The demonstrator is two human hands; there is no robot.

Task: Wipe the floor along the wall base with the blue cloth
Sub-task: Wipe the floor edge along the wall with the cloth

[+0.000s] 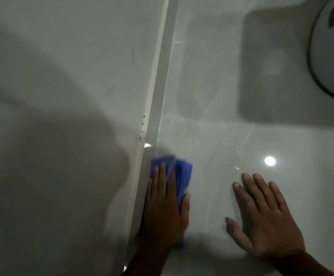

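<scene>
A blue cloth (182, 170) lies flat on the glossy grey floor tile (212, 116), pressed against the grey skirting strip (158, 92) that runs along the base of the wall (72, 76). My left hand (165, 208) rests palm down on the cloth, fingers spread, with the cloth showing ahead of and between the fingers; the hand is blurred. Flat on the bare tile to the right lies my right hand (261, 218), fingers apart, holding nothing.
A round white object with a dark rim (329, 56) stands on the floor at the upper right, casting a large dark shadow (277, 72). Small dark chips (142, 128) mark the wall edge above the skirting. A bright ceiling-light reflection (270, 161) shows on the tile.
</scene>
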